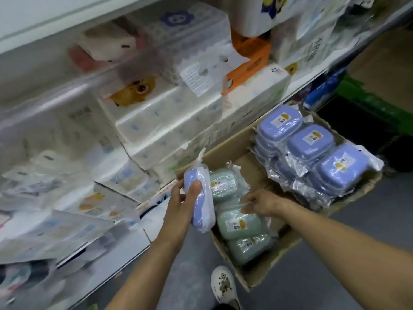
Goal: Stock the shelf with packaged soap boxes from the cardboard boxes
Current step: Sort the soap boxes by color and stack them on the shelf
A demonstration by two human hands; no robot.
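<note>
Fingers (178,189) of your left hand (181,206) curl round one purple soap box (199,201), held on edge in its clear wrapper, just left of the cardboard box (225,148) and near the shelf (125,238).

- Shelf, left: packed with wrapped tissue packs (156,121); blur leaves their print unreadable. No soap box shows there, so stocking looks barely begun.
- Cardboard box, centre: a row of green soap boxes (240,222) on its near side. Your right hand (259,201) rests on their wrappers, fingers spread; whether they pinch anything, you cannot tell.
- Cardboard box, right: stacked purple soap boxes (310,142), each with a yellow-and-white label too small to read. Most stock remains to move.
- Floor, near: white shoe (223,285).
</note>
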